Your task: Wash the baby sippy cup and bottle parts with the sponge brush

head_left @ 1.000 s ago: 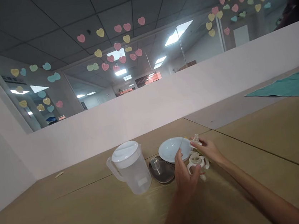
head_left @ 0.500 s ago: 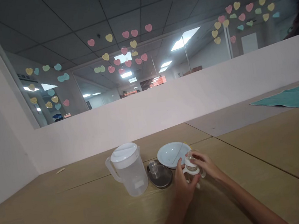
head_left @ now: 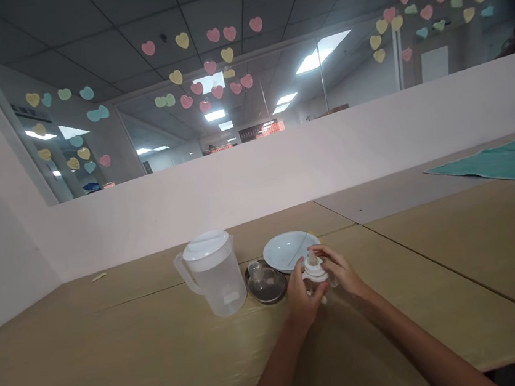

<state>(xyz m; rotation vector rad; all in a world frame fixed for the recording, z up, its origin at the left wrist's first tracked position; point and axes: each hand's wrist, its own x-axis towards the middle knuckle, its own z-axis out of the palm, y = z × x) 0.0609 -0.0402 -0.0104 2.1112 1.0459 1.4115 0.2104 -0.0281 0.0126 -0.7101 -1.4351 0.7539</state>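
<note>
Head view: left hand is curled round the near-left side of the handled baby bottle, thumb in front. Right hand has fingers closed on the white collar, far-right side. Teat is upright between the fingertips. Bottle is between both hands; can't tell if its base touches the table.

Risks, my read: collar goes on crooked or cross-threads if the right fingers push off-axis, so it could leak. Bottle could twist or tip if the left grip slips on the handle side. Fingers sit close to the teat, so a brush would contaminate it. Right knuckles or left fingertips could nudge the bowl if the bottle is lifted forward.

Containers: light-blue bowl, just beyond the left fingertips, has a thin straight item across it, type unclear. Dark oval dish, just left of the left fingers, holds a clear domed cap. Lidded plastic pitcher, further left; fill level unreadable. Bottle contents hidden by the hands.
</note>
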